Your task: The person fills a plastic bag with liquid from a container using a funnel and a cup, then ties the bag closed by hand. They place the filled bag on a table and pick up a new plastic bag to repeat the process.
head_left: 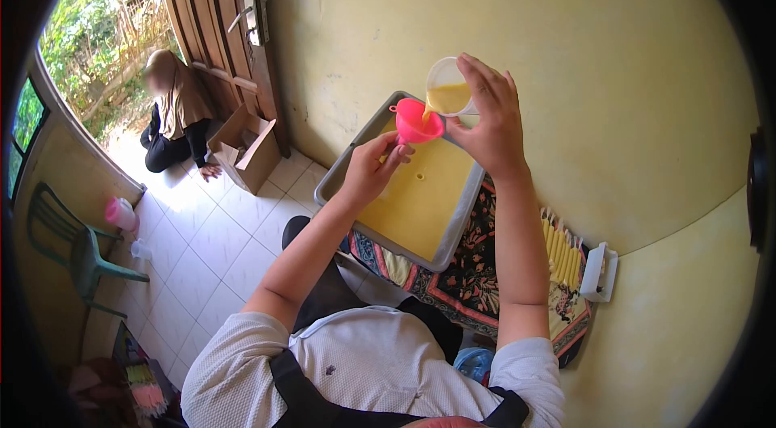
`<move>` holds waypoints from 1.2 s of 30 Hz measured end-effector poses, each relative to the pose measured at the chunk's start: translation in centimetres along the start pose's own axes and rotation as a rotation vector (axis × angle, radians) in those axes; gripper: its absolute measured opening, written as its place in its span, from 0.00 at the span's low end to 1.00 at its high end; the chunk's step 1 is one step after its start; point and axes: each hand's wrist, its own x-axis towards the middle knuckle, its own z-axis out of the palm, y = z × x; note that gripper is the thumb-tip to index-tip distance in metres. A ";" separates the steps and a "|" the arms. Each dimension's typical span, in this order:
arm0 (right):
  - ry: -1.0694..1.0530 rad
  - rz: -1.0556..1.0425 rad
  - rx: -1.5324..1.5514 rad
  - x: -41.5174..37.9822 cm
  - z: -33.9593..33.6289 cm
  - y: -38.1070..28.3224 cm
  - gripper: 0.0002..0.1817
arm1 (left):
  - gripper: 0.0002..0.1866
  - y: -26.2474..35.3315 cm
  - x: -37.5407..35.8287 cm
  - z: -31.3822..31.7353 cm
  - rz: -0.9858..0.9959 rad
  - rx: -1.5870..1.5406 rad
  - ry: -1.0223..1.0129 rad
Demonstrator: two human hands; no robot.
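My left hand (376,169) is closed around the stem of a pink funnel (419,122). Whether anything else is pinched along with the stem cannot be made out. Above it, my right hand (493,121) grips a translucent plastic cup (444,72) and tilts it to the left. Yellow liquid (449,97) runs from the cup's lip into the funnel's mouth. Under both hands stands a grey tub (325,187) holding more yellow liquid, with a small ring-like spot on its surface.
Slim yellow-filled tubes (563,254) lie in a row on the patterned cloth (453,286), beside a white holder (599,273). A person (174,109) sits by the open door (218,16) near a cardboard box (252,155). A green chair (81,254) stands left.
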 end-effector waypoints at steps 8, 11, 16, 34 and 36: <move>-0.026 -0.044 -0.070 0.3 -0.2 -0.5 0.48 | 0.17 -0.4 -0.1 0.0 0.008 -0.024 -0.025; -0.032 -0.059 -0.077 0.3 -0.2 -0.7 0.48 | 0.15 -0.6 0.0 0.1 0.037 -0.049 0.002; -0.046 -0.089 -0.105 0.2 -0.1 -1.0 0.48 | 0.15 -0.5 0.0 0.1 0.022 -0.067 0.007; -0.090 -0.453 -0.295 1.5 -0.7 -2.1 0.23 | 0.18 -1.3 -0.2 0.0 -0.027 -0.229 0.020; -0.062 -0.477 -0.304 1.8 -0.8 -1.9 0.25 | 0.18 -1.6 -0.2 0.1 -0.014 -0.241 0.031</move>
